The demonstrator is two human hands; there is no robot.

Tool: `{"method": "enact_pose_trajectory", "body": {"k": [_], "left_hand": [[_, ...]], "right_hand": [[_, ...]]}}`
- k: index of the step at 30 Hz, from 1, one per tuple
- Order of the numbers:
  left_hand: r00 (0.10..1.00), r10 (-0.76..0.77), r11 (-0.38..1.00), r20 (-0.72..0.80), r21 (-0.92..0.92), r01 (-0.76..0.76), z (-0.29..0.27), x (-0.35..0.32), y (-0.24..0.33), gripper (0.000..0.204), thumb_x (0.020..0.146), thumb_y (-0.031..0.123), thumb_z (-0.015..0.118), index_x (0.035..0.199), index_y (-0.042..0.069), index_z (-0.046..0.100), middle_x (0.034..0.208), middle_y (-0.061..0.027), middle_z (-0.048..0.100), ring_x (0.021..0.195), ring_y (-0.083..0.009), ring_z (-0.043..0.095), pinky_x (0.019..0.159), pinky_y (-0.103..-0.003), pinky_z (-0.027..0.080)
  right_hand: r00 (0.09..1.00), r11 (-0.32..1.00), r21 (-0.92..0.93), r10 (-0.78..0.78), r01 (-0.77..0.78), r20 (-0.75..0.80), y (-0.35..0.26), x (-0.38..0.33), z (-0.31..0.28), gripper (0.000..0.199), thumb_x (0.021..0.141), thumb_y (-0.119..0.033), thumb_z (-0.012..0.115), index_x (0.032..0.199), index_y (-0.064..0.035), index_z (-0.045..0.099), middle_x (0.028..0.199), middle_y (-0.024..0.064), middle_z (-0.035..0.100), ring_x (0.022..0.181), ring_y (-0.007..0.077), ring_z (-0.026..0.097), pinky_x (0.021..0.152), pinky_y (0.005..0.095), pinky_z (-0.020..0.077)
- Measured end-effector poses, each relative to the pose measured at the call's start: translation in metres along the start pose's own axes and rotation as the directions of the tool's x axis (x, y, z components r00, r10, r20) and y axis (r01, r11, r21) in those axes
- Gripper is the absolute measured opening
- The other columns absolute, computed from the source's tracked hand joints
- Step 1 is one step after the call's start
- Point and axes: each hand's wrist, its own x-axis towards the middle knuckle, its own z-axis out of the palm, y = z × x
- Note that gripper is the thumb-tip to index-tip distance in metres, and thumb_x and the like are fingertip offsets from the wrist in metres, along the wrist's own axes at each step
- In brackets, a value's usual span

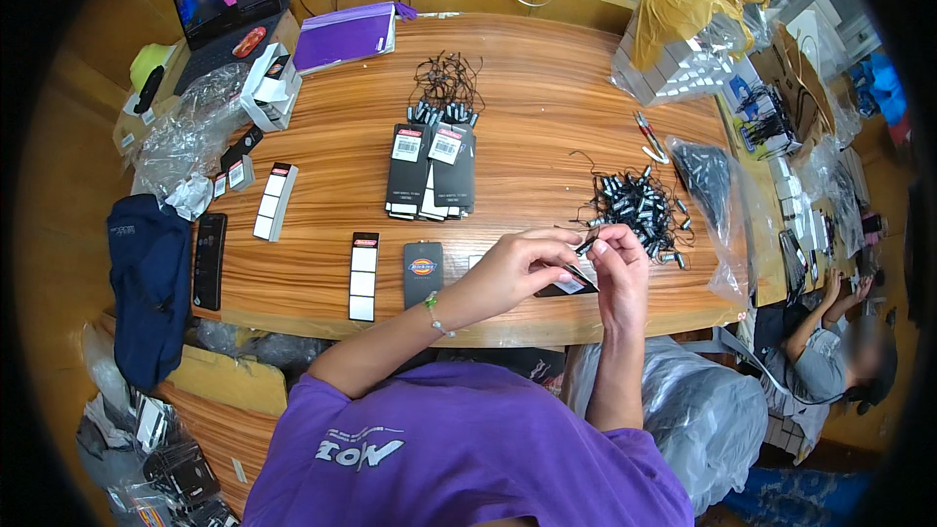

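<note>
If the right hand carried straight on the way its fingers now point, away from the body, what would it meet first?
Probably the pile of small black-and-silver string fasteners on the wooden table, just beyond the right hand. Depth is unclear, so it may pass above them.

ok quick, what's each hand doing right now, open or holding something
Left hand: closed, fingers pinching a flat black card tag over the wooden table.
Right hand: closed, fingertips pinching a small black corded fastener at the tag's top.

Small black hang tag (569,283), flat and slightly tilted, held just above near table edge; thin black string fastener (586,245) pinched right above it.
</note>
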Motion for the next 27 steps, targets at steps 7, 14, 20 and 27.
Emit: {"method": "enact_pose_trajectory", "body": {"k": [7,14,20,27], "left_hand": [[0.99,-0.128,0.992,0.056,0.017,0.128,0.001,0.001,-0.005,0.012,0.081,0.005,0.06,0.091,-0.001,0.064,0.081,-0.0063,0.066,0.074,-0.0084,0.06,0.067,-0.022,0.048],[0.988,-0.127,0.989,0.085,0.086,0.119,0.0,-0.01,-0.011,0.015,0.08,0.009,0.06,0.091,-0.001,0.064,0.077,-0.0099,0.067,0.068,-0.0128,0.062,0.065,-0.025,0.047],[0.973,-0.205,0.974,0.106,0.115,0.193,-0.004,-0.016,-0.002,0.013,0.08,0.006,0.061,0.09,0.0,0.066,0.079,-0.0058,0.067,0.068,-0.0057,0.059,0.061,-0.021,0.046],[0.973,-0.212,0.971,-0.091,-0.135,0.199,-0.018,-0.01,-0.004,0.014,0.08,0.001,0.061,0.094,-0.001,0.064,0.09,-0.0072,0.065,0.083,-0.0098,0.061,0.074,-0.022,0.05]], "right_hand": [[0.999,0.96,0.278,0.04,-0.042,0.013,0.005,0.006,0.01,0.015,0.08,0.0,0.056,0.094,-0.0055,0.051,0.084,0.0098,0.06,0.08,0.0153,0.055,0.074,0.0262,0.0439],[1.0,0.891,0.453,0.015,-0.016,0.006,-0.015,0.025,-0.008,0.014,0.084,-0.007,0.056,0.097,-0.0111,0.051,0.087,0.0031,0.057,0.084,0.015,0.054,0.077,0.0328,0.0442],[0.992,0.843,0.525,-0.121,0.118,-0.03,-0.041,0.038,-0.031,0.016,0.089,-0.006,0.049,0.105,-0.0085,0.05,0.094,0.0035,0.058,0.088,0.0153,0.055,0.085,0.0369,0.044],[0.985,0.813,0.557,-0.159,0.17,-0.068,-0.059,0.036,-0.016,0.011,0.089,-0.007,0.05,0.099,-0.0059,0.054,0.081,0.0035,0.059,0.075,0.0132,0.054,0.076,0.0323,0.0428]]}}
